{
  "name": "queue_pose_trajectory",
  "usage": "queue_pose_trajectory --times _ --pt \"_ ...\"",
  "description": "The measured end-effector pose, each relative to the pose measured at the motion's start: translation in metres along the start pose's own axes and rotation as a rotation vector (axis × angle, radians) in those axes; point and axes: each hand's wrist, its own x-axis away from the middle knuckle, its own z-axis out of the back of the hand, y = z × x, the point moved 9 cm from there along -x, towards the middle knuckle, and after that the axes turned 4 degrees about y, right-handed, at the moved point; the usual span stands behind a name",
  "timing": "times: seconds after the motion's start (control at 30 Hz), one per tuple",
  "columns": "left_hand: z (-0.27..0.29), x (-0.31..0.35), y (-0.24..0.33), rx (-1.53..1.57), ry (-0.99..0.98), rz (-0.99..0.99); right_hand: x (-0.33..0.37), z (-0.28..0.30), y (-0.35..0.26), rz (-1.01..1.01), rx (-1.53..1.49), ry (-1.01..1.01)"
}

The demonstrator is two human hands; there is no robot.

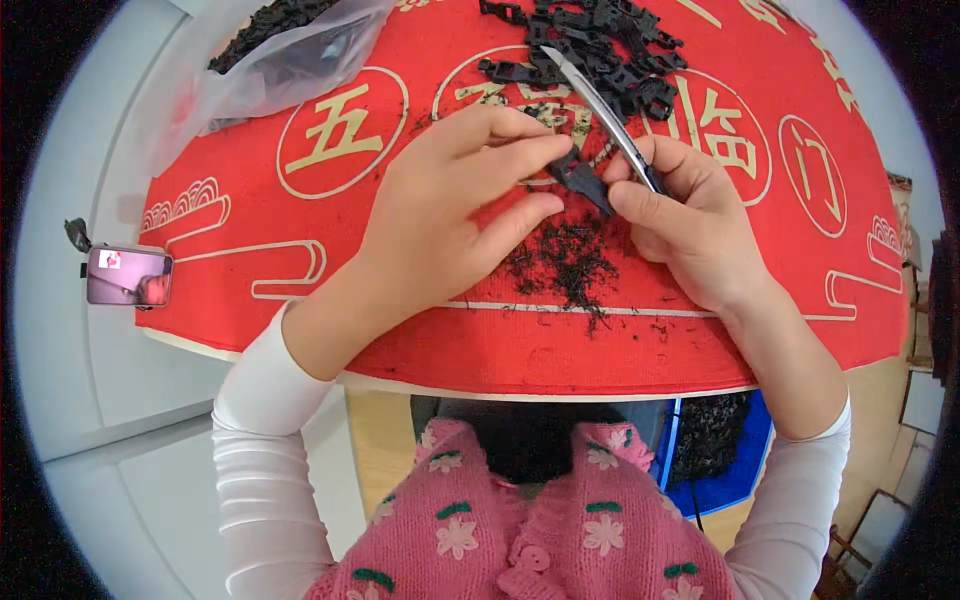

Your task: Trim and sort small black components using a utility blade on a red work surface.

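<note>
Black plastic part (580, 182) sits between the two hands, above the red mat, where both sets of fingertips can probably reach it at once. Broad and flat, the red mat (240, 330) covers the table, perhaps to guard its top. At the far left lies a translucent plastic bag (325, 75) with dark pieces inside, its mouth slack, likely for easy access. The pile of black parts (630, 50) rests at the far side, seemingly to leave the near middle for the hands. Left hand (430, 205) is half curled, thumb spread away from the fingers, its upper fingertips at the part's far end; whether they grip it I cannot tell. Right hand (695, 220) is closed around the utility knife (605, 110), thumb beside the part's near end. Its blade points up and away from the body, presumably so those fingers can help with the part safely. Black shavings (570, 265) lie just under the hands, which suggests they fall straight down there.

Counted, again from large to small: one mat, one bag, one pile whose members overlap too much to number, two hands, one knife, one part between the hands, and shavings too fine and tangled to count.
</note>
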Motion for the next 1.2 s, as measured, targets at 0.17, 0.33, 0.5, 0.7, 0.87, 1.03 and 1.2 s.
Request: queue_pose_trajectory --times 0.17,0.33,0.5,0.7,0.87,1.03,1.2 --pt "-0.001 0.001 -0.018 0.276 0.007 0.133 0.002 0.003 -0.01 0.09 0.168 0.082" --pt "-0.001 0.0 -0.022 0.352 -0.009 0.146 0.003 0.004 -0.014 0.157 0.226 0.118" --pt "-0.003 0.003 -0.03 0.49 -0.021 0.247 0.003 0.005 -0.017 0.199 0.288 0.147" --pt "-0.006 0.006 -0.034 0.574 -0.027 0.35 0.003 0.005 -0.019 0.277 0.339 0.136" --pt "-0.006 0.007 -0.037 0.641 -0.008 0.378 0.003 0.008 -0.018 0.295 0.311 0.162" --pt "-0.006 0.008 -0.039 0.704 0.019 0.396 0.003 0.011 -0.016 0.22 0.292 0.201" --pt "-0.007 0.009 -0.042 0.778 0.048 0.439 0.002 0.014 -0.012 0.154 0.223 0.224"
